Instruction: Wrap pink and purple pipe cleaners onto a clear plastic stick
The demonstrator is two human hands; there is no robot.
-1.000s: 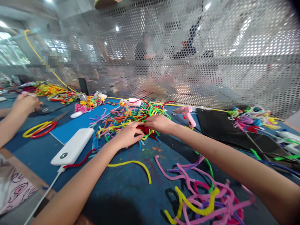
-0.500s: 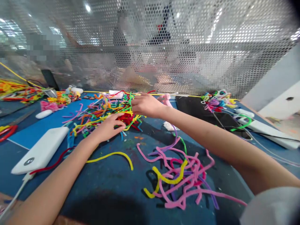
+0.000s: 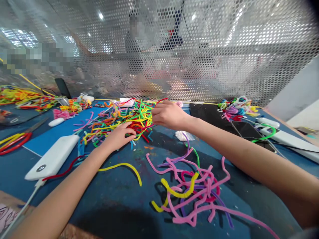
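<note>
A perforated metal screen (image 3: 159, 63) is standing behind the blue bench (image 3: 117, 196), whose bare front is leaving open room beside a fuzzy pink tangle (image 3: 199, 199). A mixed heap (image 3: 117, 116) of bendy fuzzy stems is lying farther back. A smooth white power bank (image 3: 53, 157) is showing a round dark mark, too small to read. The right hand (image 3: 153, 119) is pinching a magenta stem (image 3: 147, 127) with closed fingers; the left hand (image 3: 132, 128) is touching the heap, thumb and fingers parting slightly. Scissors (image 3: 17, 142) are lying left.

Fuzzy, matt pipe cleaners (image 3: 199, 209); smooth, white plastic-looking power bank (image 3: 53, 157).
</note>
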